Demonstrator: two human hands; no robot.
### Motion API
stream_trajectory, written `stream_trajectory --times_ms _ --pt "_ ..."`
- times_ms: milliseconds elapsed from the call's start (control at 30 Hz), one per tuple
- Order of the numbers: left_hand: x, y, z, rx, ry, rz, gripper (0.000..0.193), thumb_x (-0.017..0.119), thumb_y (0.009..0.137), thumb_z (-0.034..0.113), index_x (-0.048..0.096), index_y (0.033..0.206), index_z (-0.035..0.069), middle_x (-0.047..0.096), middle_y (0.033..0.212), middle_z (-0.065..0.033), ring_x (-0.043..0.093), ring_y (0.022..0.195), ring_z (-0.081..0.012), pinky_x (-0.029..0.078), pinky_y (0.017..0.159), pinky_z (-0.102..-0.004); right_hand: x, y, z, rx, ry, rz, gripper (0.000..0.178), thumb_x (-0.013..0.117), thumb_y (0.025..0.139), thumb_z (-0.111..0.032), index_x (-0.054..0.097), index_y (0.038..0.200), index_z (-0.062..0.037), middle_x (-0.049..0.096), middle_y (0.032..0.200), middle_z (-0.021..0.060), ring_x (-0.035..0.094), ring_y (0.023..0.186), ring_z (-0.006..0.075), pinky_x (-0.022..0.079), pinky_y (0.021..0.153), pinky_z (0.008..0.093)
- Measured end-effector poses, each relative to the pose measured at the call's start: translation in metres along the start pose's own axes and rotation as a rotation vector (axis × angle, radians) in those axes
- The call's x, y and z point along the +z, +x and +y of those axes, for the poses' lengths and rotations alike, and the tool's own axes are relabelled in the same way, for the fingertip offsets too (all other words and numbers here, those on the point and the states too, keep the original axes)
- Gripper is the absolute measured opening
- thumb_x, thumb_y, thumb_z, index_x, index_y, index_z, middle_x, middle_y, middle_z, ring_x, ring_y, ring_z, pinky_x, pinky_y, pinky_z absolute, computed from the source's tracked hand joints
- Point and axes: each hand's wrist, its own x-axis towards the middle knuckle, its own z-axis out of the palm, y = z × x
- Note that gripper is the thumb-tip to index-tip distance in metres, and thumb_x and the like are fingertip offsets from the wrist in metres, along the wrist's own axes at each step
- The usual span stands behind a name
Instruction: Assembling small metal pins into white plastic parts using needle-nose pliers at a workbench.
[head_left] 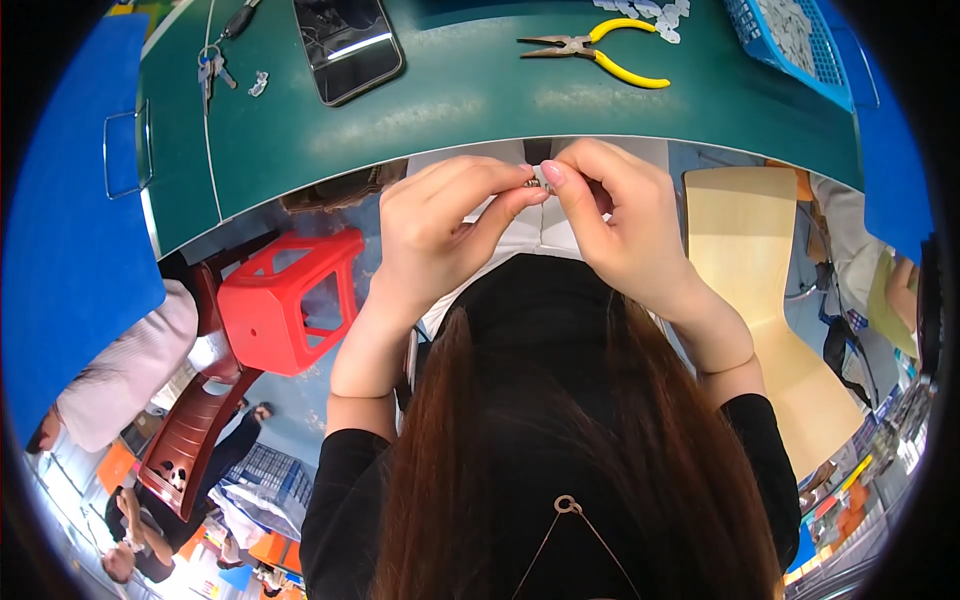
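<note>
Just off the near edge of the green table, both of my hands meet over my lap, fingertips almost touching. My left hand [440, 215] pinches a tiny metal piece [532, 183] between thumb and forefinger; it looks like a small coil or threaded part, too small to name surely. My right hand [622, 215] is closed in a pinch against its other end, on a small clear or whitish bit that the fingers mostly hide. Beyond the hands, yellow-handled needle-nose pliers [598, 50] lie on the table with their handles apart.
On the green table [470, 105] lie a black phone [350, 55], keys [212, 68], a small clear piece [259, 84] and several clear plastic pieces [660, 14]. A blue basket [800, 60] holds similar pieces. A red stool [285, 310] and wooden chair [745, 240] flank me; other people sit nearby.
</note>
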Motion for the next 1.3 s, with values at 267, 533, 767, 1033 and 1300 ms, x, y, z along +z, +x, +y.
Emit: stream_trajectory --times_ms 267,533,767,1033,1300 --pt "0.002 0.0 -0.005 0.145 0.053 0.051 0.018 0.078 0.065 0.004 0.065 0.078 0.002 0.066 0.072 -0.0071 0.063 0.06 -0.019 0.049 0.053 -0.0254 -0.003 0.002 -0.002 0.116 0.074 -0.033 0.013 0.058 0.087 -0.007 0.057 0.078 0.0017 0.052 0.063 0.0022 0.04 0.053 0.006 0.031 0.047 0.0214" --pt "0.004 -0.001 -0.007 0.225 0.093 0.104 0.017 0.078 0.066 0.007 0.065 0.077 0.003 0.065 0.071 -0.0058 0.063 0.06 -0.0186 0.049 0.052 -0.0252 -0.005 0.0 -0.002 0.165 0.127 -0.07 0.015 0.057 0.089 -0.009 0.057 0.079 0.0022 0.051 0.064 -0.0001 0.04 0.057 0.0043 0.032 0.05 0.0204" --pt "0.003 0.002 -0.006 0.181 0.069 0.097 0.015 0.077 0.067 0.006 0.064 0.075 0.004 0.065 0.069 -0.0058 0.063 0.059 -0.0188 0.048 0.052 -0.0252 -0.007 -0.001 -0.002 0.291 0.244 -0.137 0.017 0.054 0.092 -0.012 0.056 0.081 0.0019 0.052 0.069 -0.0019 0.041 0.062 0.0025 0.034 0.054 0.0187" --pt "0.002 0.003 -0.005 -0.042 -0.12 0.029 0.013 0.076 0.069 0.005 0.066 0.077 0.003 0.066 0.07 -0.0067 0.064 0.06 -0.0154 0.048 0.053 -0.0234 -0.005 0.0 0.003 0.38 0.354 -0.139 0.018 0.053 0.093 -0.014 0.057 0.083 0.0 0.054 0.071 -0.0022 0.041 0.063 0.0026 0.033 0.056 0.0182" --pt "-0.001 0.002 -0.002 -0.041 -0.069 0.003 0.015 0.075 0.07 0.005 0.065 0.082 0.003 0.066 0.076 -0.0072 0.065 0.065 -0.0176 0.05 0.057 -0.0258 0.005 0.0 0.003 0.234 0.265 -0.017 0.017 0.057 0.088 -0.01 0.056 0.076 0.0013 0.048 0.058 0.0016 0.038 0.051 0.0057 0.032 0.046 0.0226"
